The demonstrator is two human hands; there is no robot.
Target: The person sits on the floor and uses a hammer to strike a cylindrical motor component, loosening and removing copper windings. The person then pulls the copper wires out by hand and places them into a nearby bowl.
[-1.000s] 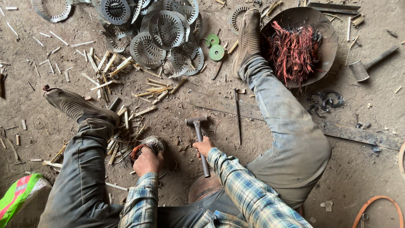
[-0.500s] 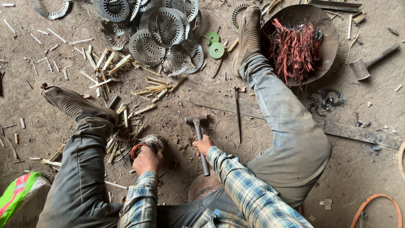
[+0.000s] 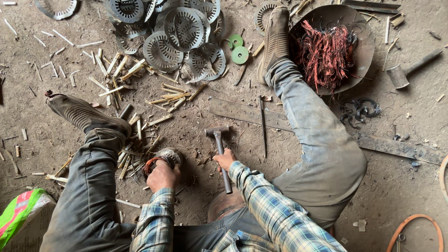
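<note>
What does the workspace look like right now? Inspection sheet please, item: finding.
Surface: bare dirt floor, dusty, littered.
Job's things: hammer lying handle toward the person; round metal part with copper winding on the floor.
Clutter: slotted steel discs, pale slivers, pan of reddish copper wire, second hammer, flat steel bars, two green discs.
Grippers: left hand gripping the round part; right hand closed on the hammer handle.
Cables: orange hose at lower right.
Surroundings: green sack lower left.
</note>
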